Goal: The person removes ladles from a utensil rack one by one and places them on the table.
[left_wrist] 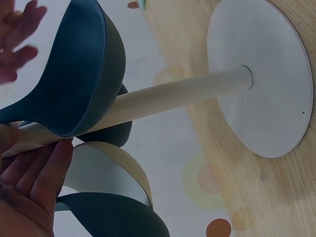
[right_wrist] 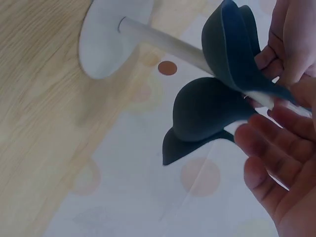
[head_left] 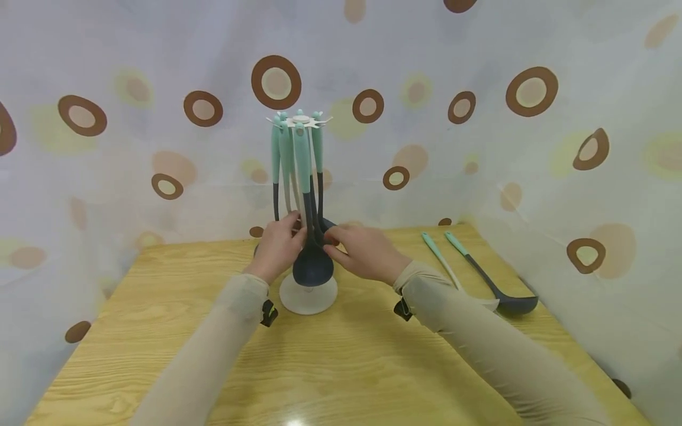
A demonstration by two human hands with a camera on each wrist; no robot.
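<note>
A white utensil stand (head_left: 308,300) on the table carries several hanging utensils with mint handles. The front one is a dark ladle (head_left: 313,267), its bowl low and in front of the pole. My left hand (head_left: 278,245) is at the pole (left_wrist: 168,96), which lies between its thumb and fingers just beside the ladle's bowl. On the other side is my right hand (head_left: 367,251), its fingers (right_wrist: 276,148) loosely bent and spread close to the ladle's neck. Behind the front ladle hang another dark utensil (right_wrist: 200,111) and a cream-rimmed one (left_wrist: 111,170).
To the right on the wooden table (head_left: 341,367) lie a cream-headed utensil (head_left: 444,263) and a dark ladle (head_left: 517,305), both with mint handles. A patterned cloth (head_left: 426,59) hangs behind the table and along its sides.
</note>
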